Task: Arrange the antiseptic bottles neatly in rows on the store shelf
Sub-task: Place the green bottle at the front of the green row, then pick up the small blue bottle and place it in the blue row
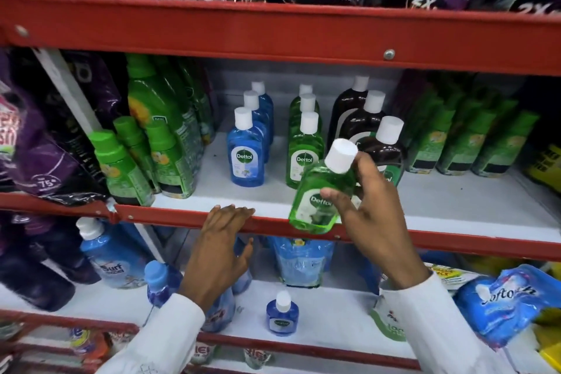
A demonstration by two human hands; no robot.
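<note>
On the middle shelf (455, 206) stand three rows of white-capped antiseptic bottles: a blue row (246, 152), a green row (304, 155) and a dark brown row (361, 118). My right hand (364, 203) grips one green antiseptic bottle (318, 194), tilted, in front of the green and brown rows at the shelf's front edge. My left hand (221, 240) rests with open fingers on the red shelf lip (182, 215), holding nothing. A small blue antiseptic bottle (282, 317) stands alone on the shelf below.
Green detergent bottles (151, 146) crowd the left of the middle shelf, green pouches (467, 136) the right. The upper red shelf beam (273, 36) hangs low overhead. Blue refill pouches (303, 258) and a softener pack (504, 300) sit on the lower shelf.
</note>
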